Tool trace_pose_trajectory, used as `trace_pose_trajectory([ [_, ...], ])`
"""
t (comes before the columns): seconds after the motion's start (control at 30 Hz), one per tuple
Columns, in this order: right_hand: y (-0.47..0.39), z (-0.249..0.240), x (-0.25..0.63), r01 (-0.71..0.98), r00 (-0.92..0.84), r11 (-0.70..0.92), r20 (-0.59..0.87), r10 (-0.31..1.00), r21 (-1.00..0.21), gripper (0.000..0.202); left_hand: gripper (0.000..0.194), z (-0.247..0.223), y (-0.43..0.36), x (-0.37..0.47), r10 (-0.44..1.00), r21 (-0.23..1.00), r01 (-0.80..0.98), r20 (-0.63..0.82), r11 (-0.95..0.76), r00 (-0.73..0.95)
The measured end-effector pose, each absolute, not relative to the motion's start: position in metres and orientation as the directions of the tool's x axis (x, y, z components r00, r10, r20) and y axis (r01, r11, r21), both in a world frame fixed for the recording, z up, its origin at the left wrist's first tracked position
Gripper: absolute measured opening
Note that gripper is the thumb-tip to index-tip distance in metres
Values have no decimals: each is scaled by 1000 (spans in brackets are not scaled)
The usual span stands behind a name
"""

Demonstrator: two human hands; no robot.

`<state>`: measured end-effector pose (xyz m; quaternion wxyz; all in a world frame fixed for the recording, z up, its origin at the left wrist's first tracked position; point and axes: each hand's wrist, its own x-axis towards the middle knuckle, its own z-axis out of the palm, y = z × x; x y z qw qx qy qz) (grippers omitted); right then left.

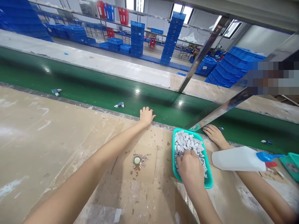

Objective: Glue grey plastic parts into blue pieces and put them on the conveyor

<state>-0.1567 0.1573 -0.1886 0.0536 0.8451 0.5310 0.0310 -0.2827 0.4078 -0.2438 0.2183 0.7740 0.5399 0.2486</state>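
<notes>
My left hand (146, 115) rests at the near edge of the green conveyor belt (161, 110), fingers apart and holding nothing. My right hand (192, 169) reaches into a teal basket (207, 174) full of small light-grey pieces (187, 141); its fingertips are hidden among them. A small blue and white part (119, 105) lies on the belt to the left of my left hand. Between my forearms, a small round cap (137, 160) sits on the cardboard-covered table, ringed by wet brown spots.
Another person's hand (216, 136) rests by the belt, right of the basket. A white bottle with a blue cap (240, 158) lies beside it. Metal posts (205, 49) rise beyond. More parts (56, 91) lie on the belt. Blue crates (137, 39) stand behind.
</notes>
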Motion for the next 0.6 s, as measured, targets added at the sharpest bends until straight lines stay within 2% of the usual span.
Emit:
trace_pose_trajectory([
  [0.1, 154, -190, -152, 905, 415, -413, 3, 910, 101, 16, 23, -248, 410, -291, 942, 675, 670, 123, -309, 311],
  [0.23, 152, -185, -147, 935, 354, -350, -77, 932, 62, 23, 21, -246, 412, -310, 940, 805, 529, 101, -270, 326],
  [0.37, 146, -182, -140, 958, 286, -288, -156, 945, 9, 27, 19, -231, 404, -329, 944, 942, 277, 96, -189, 316],
  [0.43, 142, -180, -136, 961, 269, -275, -127, 955, -30, 26, 24, -222, 394, -339, 953, 988, 113, 63, -100, 296],
  [0.53, 134, -173, -131, 952, 259, -259, -22, 966, -163, 22, 28, -209, 371, -356, 944, 981, -151, -64, 118, 325],
  [0.6, 129, -166, -129, 895, 293, -272, 6, 956, -353, 22, 26, -202, 351, -369, 903, 908, -300, -160, 293, 399],
])
